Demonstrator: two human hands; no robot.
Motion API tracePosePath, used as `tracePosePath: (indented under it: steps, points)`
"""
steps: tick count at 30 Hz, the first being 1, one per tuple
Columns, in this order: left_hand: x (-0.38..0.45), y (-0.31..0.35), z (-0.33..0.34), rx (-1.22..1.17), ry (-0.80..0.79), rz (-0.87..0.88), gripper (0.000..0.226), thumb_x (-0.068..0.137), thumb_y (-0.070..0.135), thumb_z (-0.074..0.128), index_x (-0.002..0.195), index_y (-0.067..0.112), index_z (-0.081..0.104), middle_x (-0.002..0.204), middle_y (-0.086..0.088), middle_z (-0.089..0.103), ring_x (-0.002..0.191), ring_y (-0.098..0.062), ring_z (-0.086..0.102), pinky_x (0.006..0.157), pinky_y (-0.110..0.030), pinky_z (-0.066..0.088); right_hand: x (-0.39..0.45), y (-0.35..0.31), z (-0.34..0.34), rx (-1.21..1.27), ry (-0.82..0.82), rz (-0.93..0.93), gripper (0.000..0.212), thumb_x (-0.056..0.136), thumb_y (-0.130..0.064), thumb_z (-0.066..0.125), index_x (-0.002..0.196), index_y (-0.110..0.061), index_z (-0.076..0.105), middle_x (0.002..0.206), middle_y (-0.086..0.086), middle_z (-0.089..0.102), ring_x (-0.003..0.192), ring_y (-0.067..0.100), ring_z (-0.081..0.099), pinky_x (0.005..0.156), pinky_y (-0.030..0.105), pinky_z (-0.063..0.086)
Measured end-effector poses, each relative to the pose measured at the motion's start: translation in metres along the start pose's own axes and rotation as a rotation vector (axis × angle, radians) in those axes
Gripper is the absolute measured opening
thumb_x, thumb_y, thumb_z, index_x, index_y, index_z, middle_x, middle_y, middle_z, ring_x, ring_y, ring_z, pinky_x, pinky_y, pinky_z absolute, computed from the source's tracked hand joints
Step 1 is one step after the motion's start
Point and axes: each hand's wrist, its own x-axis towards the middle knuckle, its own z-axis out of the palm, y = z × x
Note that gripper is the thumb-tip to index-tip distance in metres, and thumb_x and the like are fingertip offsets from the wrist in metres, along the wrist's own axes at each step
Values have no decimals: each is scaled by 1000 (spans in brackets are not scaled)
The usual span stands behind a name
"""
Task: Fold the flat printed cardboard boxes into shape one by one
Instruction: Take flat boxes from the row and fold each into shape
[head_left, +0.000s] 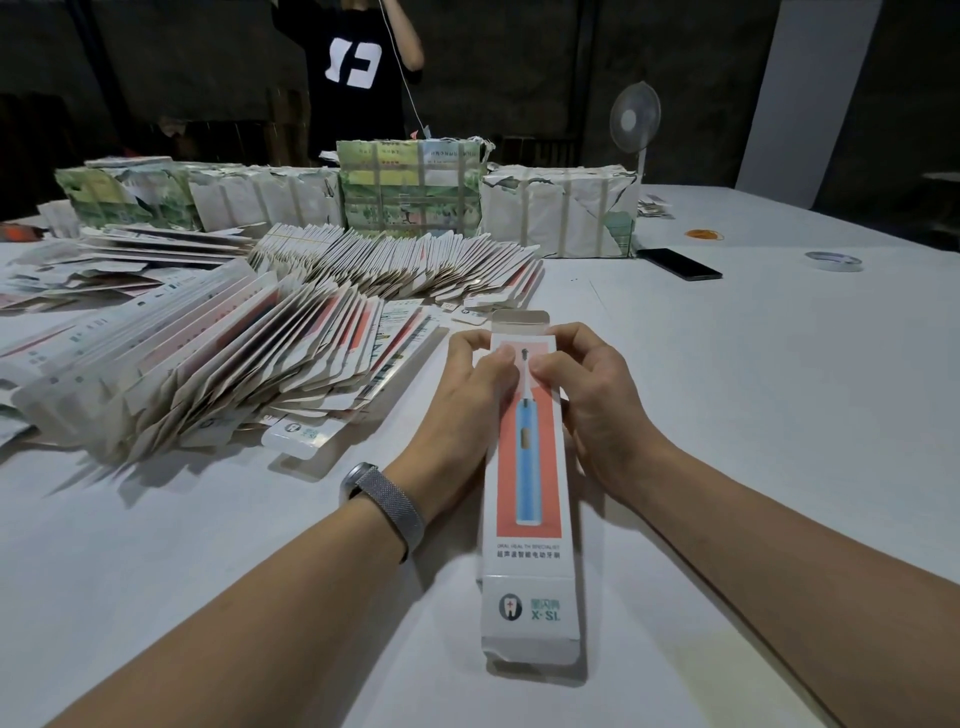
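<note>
— What do we read on the toothbrush box (529, 467)?
— "X·SL" near our wrists, "ORAL HEALTH SPECIALIST" above it.
— Our grip?
— Our left hand (470, 384) and right hand (592, 395) pinch it from either side, thumbs on top.
— Around us?
— Fanned flat boxes (218, 364) left of our left hand on a white table (753, 389); the room behind is dark.

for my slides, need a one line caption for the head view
Both hands, left hand and right hand, grip a printed toothbrush box beside fanned flat boxes.
</note>
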Motion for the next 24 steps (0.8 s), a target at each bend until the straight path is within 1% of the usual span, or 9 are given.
tracePosePath:
  steps: [2, 5, 8, 10, 13, 15, 18, 21, 24]
  points:
    - [-2, -1, -1, 3, -5, 2, 9, 107, 27, 44, 112, 21, 42, 66, 5, 71, 56, -11, 68, 51, -23, 53, 0, 0, -1, 5, 2, -1, 20, 76, -24, 62, 95, -16, 61, 84, 3, 70, 76, 24, 73, 80, 46, 60]
    - [-2, 0, -2, 18, 17, 3, 2, 108, 26, 43, 109, 25, 44, 68, 2, 72, 56, -13, 68, 51, -24, 53, -1, 0, 0, 19, 16, -6, 19, 75, -22, 63, 94, -18, 60, 84, 4, 69, 77, 25, 70, 82, 51, 59]
    - [-1, 1, -1, 12, 26, 1, 3, 108, 25, 41, 109, 27, 44, 71, 3, 73, 60, -13, 69, 53, -25, 54, 0, 0, 1, 38, 23, -11, 32, 79, -21, 66, 107, -29, 55, 96, 8, 71, 79, 25, 72, 79, 46, 60]
    - [-1, 0, -1, -9, 30, 0, 4, 108, 24, 41, 109, 26, 44, 72, 2, 74, 61, -13, 69, 53, -24, 54, 1, 1, 0, 76, 13, -6, 45, 89, -10, 67, 119, -38, 48, 96, 1, 74, 82, 24, 73, 78, 42, 61]
    - [0, 0, 0, -41, 25, -4, 4, 108, 23, 42, 110, 26, 43, 73, 0, 75, 62, -16, 71, 53, -25, 55, 2, 0, 0, 89, 6, 5, 48, 95, -2, 59, 128, -35, 48, 92, -7, 75, 82, 20, 73, 75, 38, 62]
    - [1, -1, 0, -53, 45, 5, 10, 108, 22, 44, 109, 31, 42, 74, 1, 75, 65, -17, 71, 56, -27, 55, 2, -1, 0, 93, 12, 13, 45, 96, -1, 58, 128, -32, 51, 92, -5, 75, 81, 19, 73, 72, 35, 62]
    - [3, -2, -2, -15, 70, 19, 16, 107, 23, 46, 111, 37, 41, 74, 5, 75, 65, -16, 71, 56, -26, 55, 2, 0, 0, 78, 22, 20, 41, 96, -3, 60, 122, -34, 56, 99, 4, 72, 80, 21, 73, 71, 36, 62]
    - [3, -4, -3, 0, 51, 9, 12, 108, 24, 44, 116, 32, 43, 75, 3, 76, 64, -14, 72, 55, -23, 54, 4, 1, -2, 45, 34, 33, 35, 94, -6, 63, 118, -32, 60, 102, 7, 72, 84, 25, 75, 74, 42, 62]
    - [4, -7, -5, 11, 37, 8, 10, 107, 26, 44, 117, 25, 45, 77, 1, 75, 66, -15, 72, 56, -24, 55, 4, 2, -2, 49, 32, 31, 31, 94, -4, 63, 113, -29, 62, 100, 4, 74, 83, 24, 75, 71, 38, 60]
